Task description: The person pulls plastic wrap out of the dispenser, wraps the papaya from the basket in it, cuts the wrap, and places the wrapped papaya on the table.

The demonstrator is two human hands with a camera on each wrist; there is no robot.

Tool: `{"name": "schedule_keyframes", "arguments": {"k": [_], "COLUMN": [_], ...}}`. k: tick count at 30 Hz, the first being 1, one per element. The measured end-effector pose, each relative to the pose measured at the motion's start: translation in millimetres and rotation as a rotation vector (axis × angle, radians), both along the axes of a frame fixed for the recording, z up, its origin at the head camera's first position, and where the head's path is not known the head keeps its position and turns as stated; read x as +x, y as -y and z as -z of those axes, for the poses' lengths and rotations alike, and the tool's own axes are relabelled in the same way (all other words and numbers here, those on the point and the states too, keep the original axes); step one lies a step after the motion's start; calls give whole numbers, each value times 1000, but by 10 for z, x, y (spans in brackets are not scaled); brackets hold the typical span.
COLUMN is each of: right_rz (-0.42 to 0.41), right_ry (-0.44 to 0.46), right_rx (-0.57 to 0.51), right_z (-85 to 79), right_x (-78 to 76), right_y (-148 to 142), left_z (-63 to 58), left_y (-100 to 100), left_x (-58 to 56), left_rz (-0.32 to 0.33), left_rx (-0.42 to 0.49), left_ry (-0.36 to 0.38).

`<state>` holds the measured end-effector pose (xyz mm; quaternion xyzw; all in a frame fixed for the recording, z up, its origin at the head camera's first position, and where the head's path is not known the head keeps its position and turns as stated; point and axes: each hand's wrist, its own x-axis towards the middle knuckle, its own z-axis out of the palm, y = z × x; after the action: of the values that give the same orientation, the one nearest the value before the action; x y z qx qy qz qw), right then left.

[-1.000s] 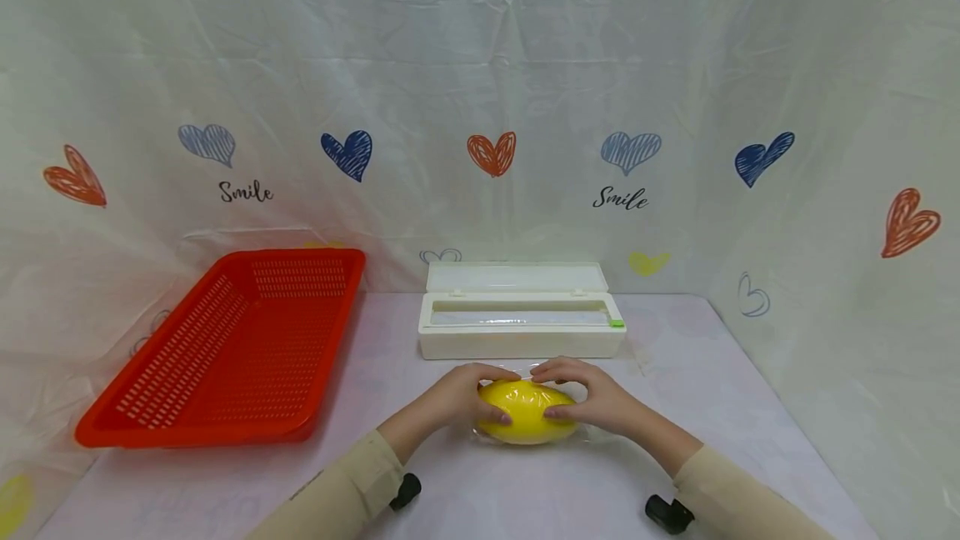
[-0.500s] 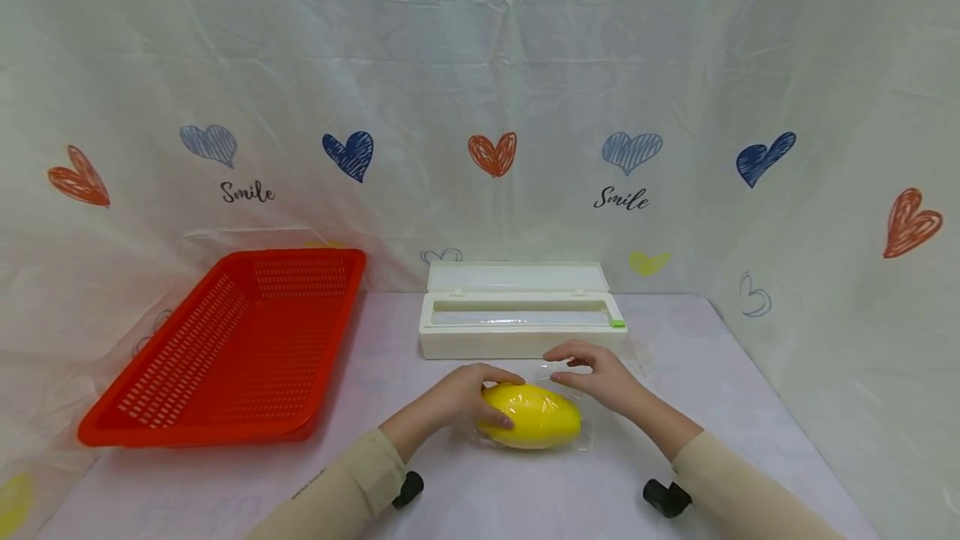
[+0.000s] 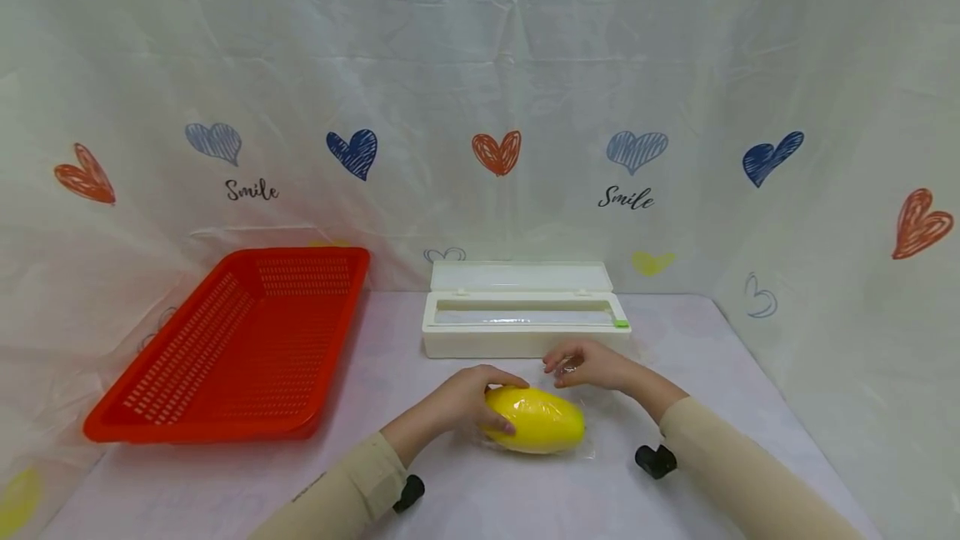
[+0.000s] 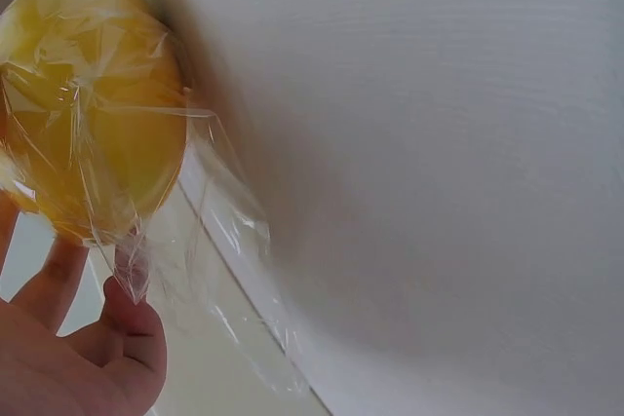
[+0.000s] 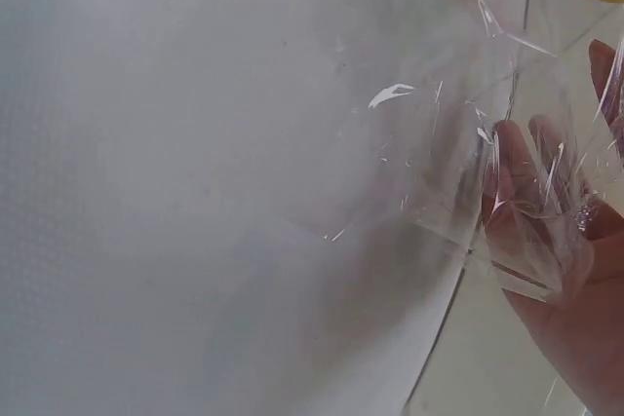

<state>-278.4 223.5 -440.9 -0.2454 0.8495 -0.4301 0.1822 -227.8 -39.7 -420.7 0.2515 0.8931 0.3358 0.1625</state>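
A smooth, yellow, oval fruit point(image 3: 542, 422) lies on the table in the head view, with clear cling film around it. My left hand point(image 3: 471, 397) grips its left end, thumb in front and fingers behind. In the left wrist view, creased film point(image 4: 219, 241) hangs off the fruit point(image 4: 107, 133) past the fingers. Up and to the right of the fruit, my right hand point(image 3: 596, 365) pinches a bunched piece of the film. The right wrist view has the clear film point(image 5: 546, 211) draped over the right hand's point(image 5: 575, 289) fingers, the fruit only at the top corner.
Behind the hands stands a white cling film dispenser point(image 3: 525, 346), its lid raised and a green slider at its right end. A red slotted basket point(image 3: 300, 428) sits at the left. A heart-printed curtain point(image 3: 420, 90) hangs behind the table.
My right hand has let go of the fruit's right end, moved up and right, and taken hold of loose film. The left hand keeps its grip; the fruit has tilted slightly and shifted right.
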Motion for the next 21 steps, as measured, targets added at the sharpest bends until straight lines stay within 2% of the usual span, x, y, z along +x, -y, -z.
{"name": "schedule_keyframes", "arguments": {"k": [5,12,16,21], "right_rz": [5,-27,-30,-21], "right_ry": [45,114,100,82], "right_rx": [30,15,17,-48], "right_z": [27,5,-53,-127], "right_x": [-55,-46,-22,-1], "right_y": [-21,-19,-18,-10], "left_z": [-10,-14,0,0], "left_y": [-9,-7,-2,8], "left_x": [12,15,12,9], "left_rz": [-2,-5,2,0], "left_rx": [1,13,13,12], "left_ry": [0,15,8,11]}}
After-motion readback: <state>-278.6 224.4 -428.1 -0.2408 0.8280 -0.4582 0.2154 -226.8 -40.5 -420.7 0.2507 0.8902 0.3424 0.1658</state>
